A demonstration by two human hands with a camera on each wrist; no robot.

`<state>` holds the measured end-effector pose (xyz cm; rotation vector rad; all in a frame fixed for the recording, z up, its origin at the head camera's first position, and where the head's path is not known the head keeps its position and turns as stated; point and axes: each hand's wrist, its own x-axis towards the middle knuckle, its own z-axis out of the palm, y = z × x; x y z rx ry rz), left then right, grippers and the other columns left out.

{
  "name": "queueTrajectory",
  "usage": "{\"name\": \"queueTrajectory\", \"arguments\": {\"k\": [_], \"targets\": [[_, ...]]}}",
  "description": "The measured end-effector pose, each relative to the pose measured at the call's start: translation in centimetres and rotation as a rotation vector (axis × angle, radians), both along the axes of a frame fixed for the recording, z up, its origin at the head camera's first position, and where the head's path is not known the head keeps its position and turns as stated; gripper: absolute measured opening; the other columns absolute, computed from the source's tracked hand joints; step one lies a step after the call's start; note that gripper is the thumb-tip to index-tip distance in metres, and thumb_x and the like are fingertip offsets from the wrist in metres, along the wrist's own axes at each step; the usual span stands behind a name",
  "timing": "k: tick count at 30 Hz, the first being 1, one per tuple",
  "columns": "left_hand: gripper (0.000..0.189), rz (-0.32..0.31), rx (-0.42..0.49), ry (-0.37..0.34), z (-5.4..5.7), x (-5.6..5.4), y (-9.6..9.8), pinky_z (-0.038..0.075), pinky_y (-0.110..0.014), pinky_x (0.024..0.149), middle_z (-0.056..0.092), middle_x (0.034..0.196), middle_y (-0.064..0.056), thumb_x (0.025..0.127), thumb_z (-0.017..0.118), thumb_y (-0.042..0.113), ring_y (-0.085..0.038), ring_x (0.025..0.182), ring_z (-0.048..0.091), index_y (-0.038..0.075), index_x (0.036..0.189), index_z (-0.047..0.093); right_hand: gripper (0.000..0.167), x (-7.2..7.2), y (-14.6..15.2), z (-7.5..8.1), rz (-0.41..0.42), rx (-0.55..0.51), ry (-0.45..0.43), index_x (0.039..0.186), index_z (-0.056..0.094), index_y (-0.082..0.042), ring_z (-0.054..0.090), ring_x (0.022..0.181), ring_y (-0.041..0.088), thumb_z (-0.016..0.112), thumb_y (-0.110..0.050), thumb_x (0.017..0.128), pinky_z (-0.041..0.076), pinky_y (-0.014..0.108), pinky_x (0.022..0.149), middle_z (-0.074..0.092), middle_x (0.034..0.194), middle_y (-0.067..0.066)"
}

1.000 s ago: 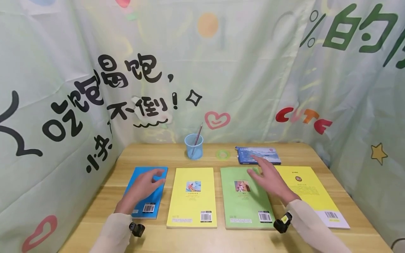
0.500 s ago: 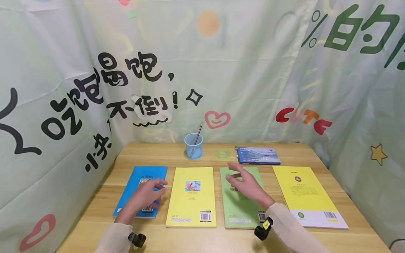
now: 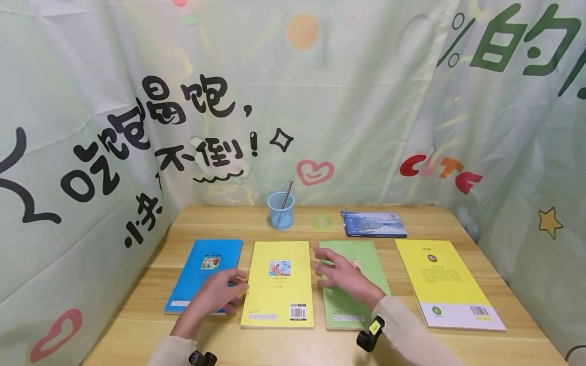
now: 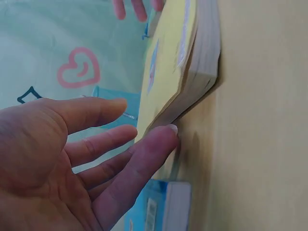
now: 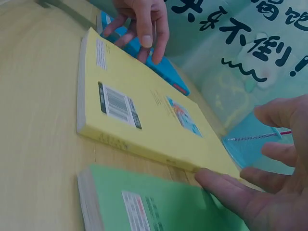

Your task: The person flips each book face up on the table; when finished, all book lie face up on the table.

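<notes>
A yellow book [image 3: 276, 300] lies back cover up between my two hands. My left hand [image 3: 215, 297] is at its left edge, over the right side of a blue book [image 3: 187, 277]; in the left wrist view its fingertips are right at the edge of the yellow book [image 4: 166, 62], with thumb and fingers spread apart. Over a green book [image 3: 336, 305], my right hand [image 3: 345, 274] has its fingers pointing at the yellow book's right edge. The right wrist view shows a fingertip beside that yellow book [image 5: 149, 110], close above the green book [image 5: 163, 192]. Neither hand grips anything.
Another yellow book [image 3: 439, 290] with a white lower strip lies at the right. Behind the row stand a light blue cup [image 3: 281, 216] holding a pencil [image 3: 287, 193], a green ring [image 3: 322, 222] and a blue flat box [image 3: 373, 224]. Printed curtains [image 3: 348, 117] enclose the wooden table [image 3: 293, 351].
My right hand has moved left and down from near the blue box to the yellow book's right edge. My left hand has shifted right and toward me, to its left edge. The books stay put.
</notes>
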<state>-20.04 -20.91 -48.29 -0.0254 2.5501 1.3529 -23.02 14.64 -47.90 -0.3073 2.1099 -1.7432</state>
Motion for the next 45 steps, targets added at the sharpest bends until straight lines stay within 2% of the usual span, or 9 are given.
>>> {"name": "queueTrajectory", "arguments": {"k": [9,14,20,24,27,31,37,42,45], "targets": [[0.032,-0.021,0.040,-0.016,-0.5,0.1,0.5,0.069,-0.037,0.061,0.073,0.115,-0.010,0.103,0.076,0.018,-0.021,0.076,0.072,0.006,0.132,0.071,0.067,0.1,-1.2,0.2,0.036,-0.094,-0.117,0.169,0.032,-0.003,0.048,0.151,0.050,0.062,-0.019,0.111,0.062,0.052,0.109,0.029,0.175,0.027],[0.030,-0.022,0.036,0.001,-0.6,0.2,0.7,0.069,-0.035,0.063,0.072,0.114,-0.010,0.102,0.076,0.012,-0.021,0.076,0.070,0.005,0.131,0.072,0.061,0.4,-1.8,0.6,-0.006,-0.126,-0.163,0.167,0.036,0.001,0.047,0.150,0.053,0.057,-0.009,0.110,0.059,0.058,0.112,0.030,0.173,0.030],[0.028,-0.010,0.013,0.023,-0.8,0.4,0.6,0.069,-0.034,0.066,0.073,0.115,-0.010,0.101,0.076,0.007,-0.019,0.078,0.071,0.004,0.129,0.074,0.062,0.8,-2.6,1.1,-0.076,-0.190,-0.201,0.166,0.039,-0.001,0.039,0.154,0.054,0.059,-0.007,0.108,0.051,0.061,0.120,0.025,0.176,0.029],[0.029,-0.006,0.017,0.032,-1.0,0.5,0.5,0.070,-0.035,0.067,0.071,0.118,-0.012,0.100,0.075,0.005,-0.019,0.080,0.072,0.002,0.128,0.074,0.061,0.5,-3.0,1.2,-0.122,-0.231,-0.231,0.164,0.040,0.002,0.055,0.137,0.043,0.059,-0.005,0.107,0.055,0.052,0.117,0.035,0.170,0.031],[0.030,-0.015,0.030,0.035,-1.0,0.7,0.5,0.070,-0.035,0.068,0.070,0.120,-0.014,0.099,0.074,0.004,-0.019,0.082,0.073,0.001,0.129,0.073,0.059,0.2,-3.2,1.1,-0.176,-0.237,-0.256,0.162,0.044,0.002,0.064,0.113,0.029,0.061,-0.003,0.106,0.058,0.042,0.105,0.050,0.159,0.029],[0.030,-0.027,0.041,0.041,-1.0,0.7,0.3,0.070,-0.036,0.070,0.070,0.120,-0.015,0.099,0.074,0.003,-0.019,0.083,0.072,0.000,0.129,0.073,0.051,-0.1,-3.7,0.8,-0.204,-0.183,-0.195,0.154,0.054,-0.001,0.066,0.103,0.022,0.063,-0.002,0.105,0.060,0.037,0.094,0.061,0.144,0.025],[0.030,-0.045,0.059,0.041,-1.4,0.6,0.2,0.070,-0.036,0.070,0.070,0.121,-0.015,0.100,0.074,0.006,-0.020,0.083,0.072,0.001,0.129,0.073,0.046,0.0,-3.8,0.1,-0.161,-0.073,-0.051,0.148,0.059,-0.006,0.071,0.104,0.026,0.063,0.002,0.103,0.067,0.041,0.089,0.055,0.143,0.022],[0.030,-0.031,0.068,0.049,-1.5,0.5,0.3,0.070,-0.037,0.069,0.069,0.123,-0.013,0.099,0.078,0.011,-0.020,0.083,0.071,0.005,0.127,0.069,0.044,0.0,-3.6,-0.2,-0.139,-0.127,-0.040,0.144,0.056,-0.003,0.074,0.104,0.027,0.058,0.008,0.101,0.068,0.042,0.090,0.050,0.143,0.024],[0.030,-0.028,0.079,0.051,-1.7,0.5,0.2,0.069,-0.037,0.067,0.071,0.115,-0.012,0.100,0.080,0.014,-0.020,0.082,0.071,0.005,0.123,0.064,0.044,-0.1,-3.4,-0.3,-0.136,-0.171,-0.047,0.143,0.056,-0.002,0.074,0.103,0.028,0.058,0.008,0.101,0.068,0.041,0.090,0.049,0.145,0.024]]}}
